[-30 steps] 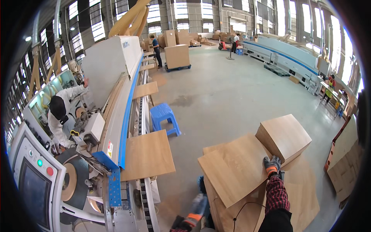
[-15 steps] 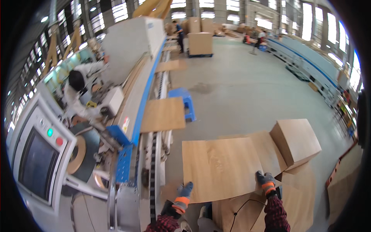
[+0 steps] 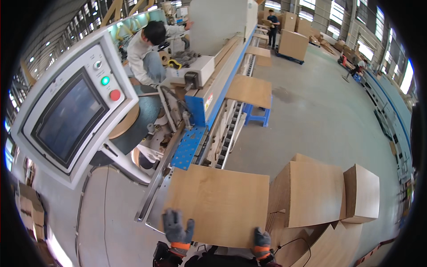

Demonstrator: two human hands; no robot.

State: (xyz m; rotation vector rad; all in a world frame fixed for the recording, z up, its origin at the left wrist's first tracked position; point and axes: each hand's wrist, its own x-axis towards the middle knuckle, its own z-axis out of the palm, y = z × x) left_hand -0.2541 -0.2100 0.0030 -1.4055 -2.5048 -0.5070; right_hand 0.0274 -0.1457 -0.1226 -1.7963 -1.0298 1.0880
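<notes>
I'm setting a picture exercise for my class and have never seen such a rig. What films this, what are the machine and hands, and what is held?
Every picture comes from a wide fisheye camera on a person's head, so straight edges bend; there is no robot. The grey-gloved left hand, fingers spread, touches the near left corner of a wood-coloured board; the grey-gloved right hand is at the near right corner, its grip unclear. Ahead runs a long machine with a blue edge; a second board sticks out from its side, partly hiding a blue stool. On the left, a tilted control panel carries a screen, a green button and a red button. On the right stand stacks of boards.
</notes>
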